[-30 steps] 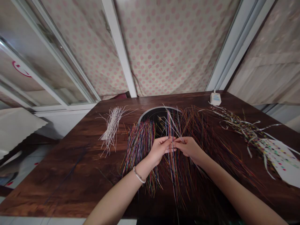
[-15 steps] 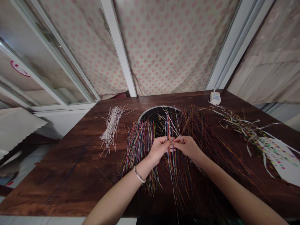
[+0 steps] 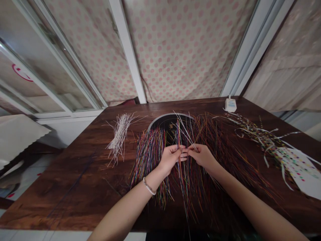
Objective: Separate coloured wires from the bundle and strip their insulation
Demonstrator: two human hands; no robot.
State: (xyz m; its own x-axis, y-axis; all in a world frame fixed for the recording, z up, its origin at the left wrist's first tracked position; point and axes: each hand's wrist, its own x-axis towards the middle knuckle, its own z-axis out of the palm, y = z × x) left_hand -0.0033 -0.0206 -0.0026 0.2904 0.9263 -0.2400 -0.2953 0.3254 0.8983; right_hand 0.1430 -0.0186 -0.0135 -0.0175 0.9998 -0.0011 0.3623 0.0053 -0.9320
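Head camera: the left hand (image 3: pixel 170 158) and the right hand (image 3: pixel 202 155) meet fingertip to fingertip above the dark brown wooden bench (image 3: pixel 75 180), both pinched shut on a thin bunch of multicoloured strands (image 3: pixel 181 140). The bunch runs lengthwise away from the person, its far tips fanning upward over a round dark opening with a metal rim (image 3: pixel 160 120), its near ends trailing toward the bench edge. A combed pile of multicoloured strands (image 3: pixel 147 157) lies just left of the hands, and a looser reddish heap of strands (image 3: pixel 225 157) spreads right. A small bundle of white strands (image 3: pixel 119 135) lies well apart on the left; dotted paper strips (image 3: pixel 283 154) and a white plug block (image 3: pixel 230 105) lie far right.
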